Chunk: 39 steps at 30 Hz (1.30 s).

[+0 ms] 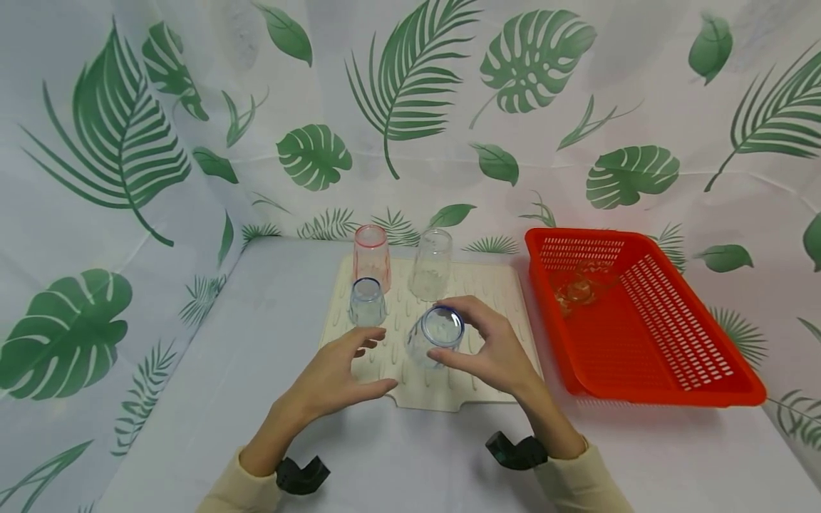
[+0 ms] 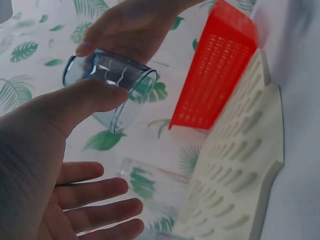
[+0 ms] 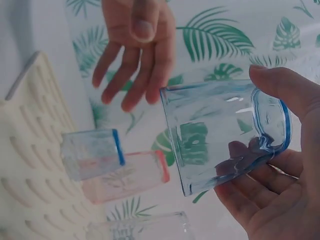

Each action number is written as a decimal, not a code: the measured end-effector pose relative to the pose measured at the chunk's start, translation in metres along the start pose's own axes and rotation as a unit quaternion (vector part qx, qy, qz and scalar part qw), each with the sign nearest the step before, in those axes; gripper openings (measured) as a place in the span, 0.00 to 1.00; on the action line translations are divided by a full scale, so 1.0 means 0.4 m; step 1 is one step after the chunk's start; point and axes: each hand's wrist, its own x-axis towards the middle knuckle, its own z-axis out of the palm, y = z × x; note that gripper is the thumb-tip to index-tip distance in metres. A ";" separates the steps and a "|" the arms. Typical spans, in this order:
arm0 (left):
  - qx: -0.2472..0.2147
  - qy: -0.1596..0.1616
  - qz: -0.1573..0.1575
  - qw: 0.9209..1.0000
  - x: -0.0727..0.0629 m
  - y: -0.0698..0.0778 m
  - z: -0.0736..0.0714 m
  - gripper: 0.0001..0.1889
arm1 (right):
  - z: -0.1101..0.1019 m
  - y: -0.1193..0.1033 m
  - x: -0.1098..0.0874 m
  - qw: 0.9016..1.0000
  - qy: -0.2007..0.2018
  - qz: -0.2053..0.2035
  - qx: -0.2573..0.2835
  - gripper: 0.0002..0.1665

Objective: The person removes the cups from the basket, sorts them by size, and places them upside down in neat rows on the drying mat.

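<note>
My right hand (image 1: 490,347) holds a clear, blue-edged glass (image 1: 442,327) over a cream ridged drying board (image 1: 474,390), thumb on one side and fingers on the other. In the right wrist view the grip is near the glass's blue upper end. My left hand (image 1: 340,377), fingers spread and thumb out, is left of this glass and apart from it, holding nothing. Just beyond the left fingertips stands a small blue-rimmed glass (image 1: 368,305) on the board. Behind it are a pink-rimmed glass (image 1: 371,249) and a tall clear glass (image 1: 432,265).
A red perforated plastic basket (image 1: 641,349) stands right of the board, with something clear and shiny (image 1: 577,291) in its far left corner. The white tabletop (image 1: 269,306) meets a leaf-printed cloth (image 1: 410,192) at the back and sides.
</note>
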 end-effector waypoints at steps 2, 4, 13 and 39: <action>0.003 0.012 -0.006 1.000 -0.008 -0.015 -0.005 0.40 | 0.002 0.006 0.006 1.000 0.007 0.007 -0.011 0.37; 0.010 0.022 -0.016 1.000 -0.016 -0.029 -0.008 0.39 | 0.006 0.015 0.011 1.000 0.014 0.013 -0.016 0.37; 0.050 0.068 -0.049 0.995 -0.049 -0.088 -0.013 0.38 | 0.023 0.060 0.037 0.998 0.038 0.042 -0.010 0.37; 0.101 0.066 -0.136 0.983 -0.089 -0.208 0.009 0.47 | 0.084 0.180 0.087 0.991 0.041 0.130 -0.020 0.44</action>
